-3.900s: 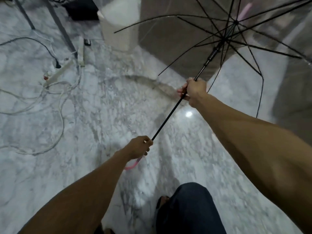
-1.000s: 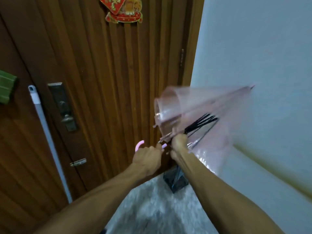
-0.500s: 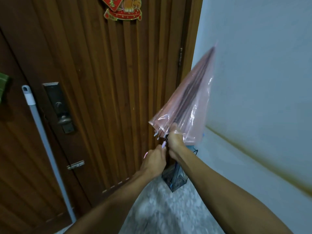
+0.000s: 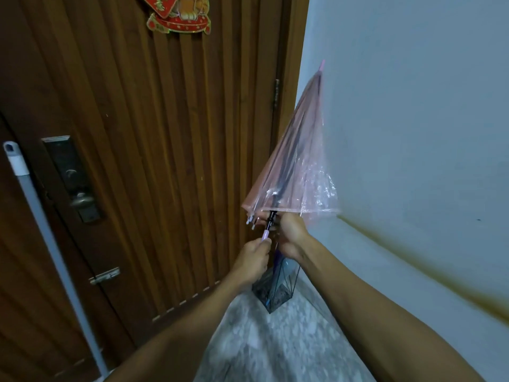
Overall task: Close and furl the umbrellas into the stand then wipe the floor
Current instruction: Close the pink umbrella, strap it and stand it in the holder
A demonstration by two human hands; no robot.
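1. Umbrella (image 4: 296, 166): the clear pink-tinted one is collapsed into a loose cone, tip pointing up and slightly right, held out in front of the person close to the corner where the wooden door (image 4: 165, 133) meets the pale wall (image 4: 413, 106). Its plastic canopy flares at the lower rim and is not wrapped tight, so the furling looks unfinished.

2. Tip-up, handle-down is probably chosen so the folds hang open and both hands can reach the rim and shaft to gather the canopy.

3. Stand (image 4: 275, 288): a dark wire-framed holder sits on the marble floor (image 4: 275, 340) directly under the hands, in the corner, so the umbrella need only be turned over and lowered into it. What it already holds is hard to make out.

4. Left hand (image 4: 252, 261) is closed around the pale handle end of the shaft, knuckles up, arm reaching forward from the lower left.

5. Right hand (image 4: 290, 235) is just under the canopy rim, beside the black shaft, wrist bent upward; its fingers are hidden behind the palm, so I cannot tell whether it clasps the shaft or the rib ends.

6. Mop handle (image 4: 41, 230), white and grey, leans against the door at far left, well apart from the hands, presumably waiting for the floor wipe.
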